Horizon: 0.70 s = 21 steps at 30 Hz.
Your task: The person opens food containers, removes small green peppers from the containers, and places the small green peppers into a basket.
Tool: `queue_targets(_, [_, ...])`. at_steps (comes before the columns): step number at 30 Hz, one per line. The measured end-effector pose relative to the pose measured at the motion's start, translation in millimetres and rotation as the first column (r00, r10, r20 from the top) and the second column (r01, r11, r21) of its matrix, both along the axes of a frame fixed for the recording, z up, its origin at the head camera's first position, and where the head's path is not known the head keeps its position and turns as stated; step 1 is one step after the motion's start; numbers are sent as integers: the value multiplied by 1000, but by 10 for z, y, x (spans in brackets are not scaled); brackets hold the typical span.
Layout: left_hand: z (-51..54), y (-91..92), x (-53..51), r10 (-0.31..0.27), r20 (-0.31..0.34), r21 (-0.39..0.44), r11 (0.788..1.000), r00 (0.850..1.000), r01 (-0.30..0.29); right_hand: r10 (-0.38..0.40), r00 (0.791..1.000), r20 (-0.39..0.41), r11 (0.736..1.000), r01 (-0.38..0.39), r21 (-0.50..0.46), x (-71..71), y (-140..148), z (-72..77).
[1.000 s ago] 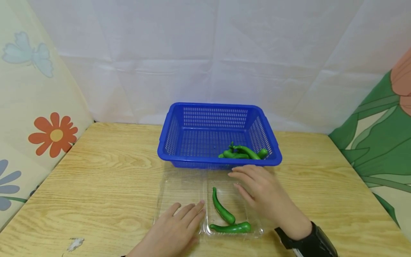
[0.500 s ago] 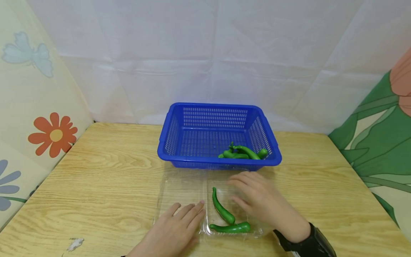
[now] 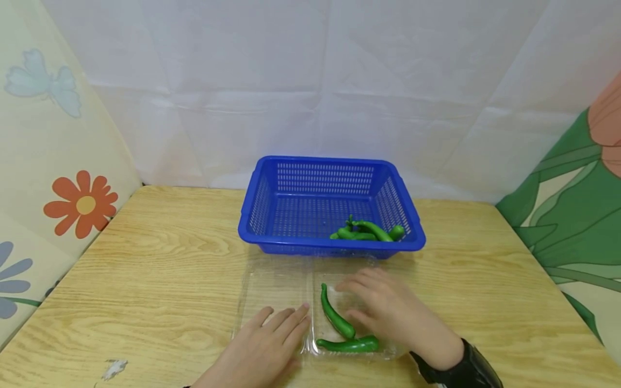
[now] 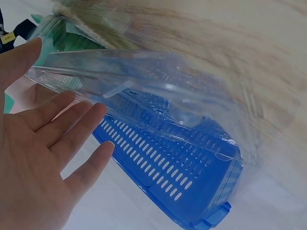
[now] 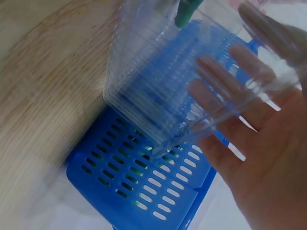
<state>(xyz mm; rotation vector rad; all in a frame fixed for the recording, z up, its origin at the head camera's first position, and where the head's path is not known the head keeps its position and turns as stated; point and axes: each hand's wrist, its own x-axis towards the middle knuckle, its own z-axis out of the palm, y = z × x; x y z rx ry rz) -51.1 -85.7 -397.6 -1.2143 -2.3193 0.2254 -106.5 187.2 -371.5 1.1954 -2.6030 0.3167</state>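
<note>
A clear plastic clamshell box [image 3: 274,285] lies unfolded on the wooden table, its two halves side by side. In the right half are two green chili peppers, a curved one [image 3: 333,313] pointing away and another [image 3: 350,344] lying crosswise at the near wall. My left hand [image 3: 266,342] lies over the near part of the left half, fingers extended toward the middle fold. My right hand [image 3: 388,307] is over the right half, to the right of the curved pepper, fingers slightly bent with nothing visible in them. In the right wrist view, its fingers [image 5: 225,129] show spread beside the clear plastic.
A blue slotted basket [image 3: 330,242] stands just behind the box, with several green peppers [image 3: 373,230] in its near right corner. A white cloth [image 3: 218,108] hangs behind the table. Printed panels [image 3: 63,134] flank both sides.
My right hand has come back from the basket's front edge, toward me and slightly left, over the box's right half. The left hand, the box and the peppers stay where they were.
</note>
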Motion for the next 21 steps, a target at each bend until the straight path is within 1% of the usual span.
queue_targets(3, [2, 2, 3, 3, 3, -3, 1000, 1000, -3, -13, 999, 36, 1000, 12, 26, 18, -10, 3])
queue_targets(7, [0, 6, 3, 3, 1, -2, 1000, 1000, -3, -27, 998, 64, 999, 24, 48, 45, -24, 8])
queue_targets(11, [-7, 7, 1, 2, 0, 1, 1000, 1000, -2, -17, 996, 86, 998, 13, 53, 69, -41, 1])
queue_targets(15, [-14, 8, 0, 3, -3, 3, 1000, 1000, -3, -25, 993, 116, 997, 17, 70, 101, -52, 8])
queue_targets(18, [-16, 10, -1, 5, -4, 2, 1000, 1000, -5, -39, 991, 124, 997, 30, 74, 120, -61, 11])
queue_targets(21, [-14, 9, -1, 7, -2, 0, 1000, 1000, -7, -35, 992, 122, 997, 27, 67, 134, -78, 9])
